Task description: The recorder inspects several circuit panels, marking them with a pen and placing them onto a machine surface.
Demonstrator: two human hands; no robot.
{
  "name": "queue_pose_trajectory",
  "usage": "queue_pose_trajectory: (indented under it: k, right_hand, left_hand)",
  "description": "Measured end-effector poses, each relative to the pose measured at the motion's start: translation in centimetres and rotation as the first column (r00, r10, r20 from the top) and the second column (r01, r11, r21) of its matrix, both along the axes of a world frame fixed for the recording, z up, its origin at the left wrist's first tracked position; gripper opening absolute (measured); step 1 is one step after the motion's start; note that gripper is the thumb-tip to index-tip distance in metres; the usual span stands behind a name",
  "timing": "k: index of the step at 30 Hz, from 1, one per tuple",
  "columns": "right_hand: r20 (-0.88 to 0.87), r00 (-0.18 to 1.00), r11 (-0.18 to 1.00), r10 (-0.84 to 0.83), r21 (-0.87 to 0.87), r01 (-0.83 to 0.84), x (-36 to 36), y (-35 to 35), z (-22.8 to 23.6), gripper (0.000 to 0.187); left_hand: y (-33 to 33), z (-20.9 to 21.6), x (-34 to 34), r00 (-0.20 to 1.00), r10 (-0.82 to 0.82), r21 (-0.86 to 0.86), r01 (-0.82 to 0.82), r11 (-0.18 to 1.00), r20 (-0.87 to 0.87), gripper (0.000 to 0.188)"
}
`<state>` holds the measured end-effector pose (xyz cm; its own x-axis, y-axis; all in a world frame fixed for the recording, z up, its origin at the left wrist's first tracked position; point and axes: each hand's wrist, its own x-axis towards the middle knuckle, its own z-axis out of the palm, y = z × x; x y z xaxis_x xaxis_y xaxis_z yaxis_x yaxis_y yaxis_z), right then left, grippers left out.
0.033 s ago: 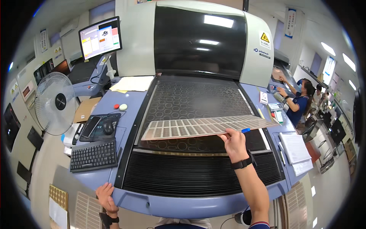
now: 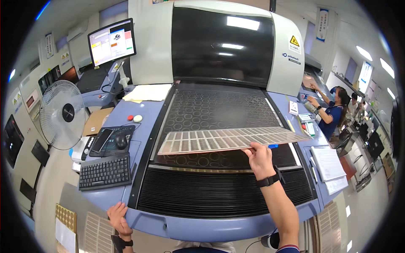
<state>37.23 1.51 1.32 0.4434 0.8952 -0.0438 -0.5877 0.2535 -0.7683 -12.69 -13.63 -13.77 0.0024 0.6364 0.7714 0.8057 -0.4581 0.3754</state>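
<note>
My right hand (image 2: pixel 259 160) is closed on the near edge of a thin circuit board panel (image 2: pixel 202 141), printed with rows of pale and dark rectangles and edged in copper colour. The panel is held tilted over the black machine bed (image 2: pixel 198 111), which is patterned with rings. A short blue piece (image 2: pixel 274 146), perhaps the end of a pen, shows beside the right fingers; the rest of it is hidden. At the machine's front left corner, my left hand (image 2: pixel 119 217) rests with fingers stretched out and holds nothing.
Left of the bed lie a keyboard (image 2: pixel 105 172), a mouse (image 2: pixel 121 141) and red and white buttons (image 2: pixel 137 119). Papers (image 2: pixel 327 164) lie on the right ledge. A fan (image 2: pixel 63 114) stands at left; further panels (image 2: pixel 99 234) stand below. A co-worker (image 2: pixel 333 111) is at the right.
</note>
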Motion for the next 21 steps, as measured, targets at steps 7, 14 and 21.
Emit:
queue_pose_trajectory:
  k: [7,14,21]
  right_hand:
    - [0.030,0.846,0.829,0.533,-0.219,-0.515,-1.8,-1.9,-3.2,0.023]
    - [0.938,-0.340,0.987,0.064,-0.110,-0.117,-3.1,-1.9,-4.7,0.054]
    - [0.901,-0.386,0.941,0.197,-0.285,-0.185,-4.2,-3.1,-5.2,0.071]
  left_hand:
    - [-0.1,0.6,0.1,0.999,0.033,-0.008,-0.033,0.999,0.000,0.048]
    - [0.4,1.1,0.5,1.000,0.011,-0.008,-0.011,1.000,-0.010,0.048]
    - [-0.1,1.2,0.5,0.999,0.031,-0.016,-0.031,0.999,-0.016,0.046]
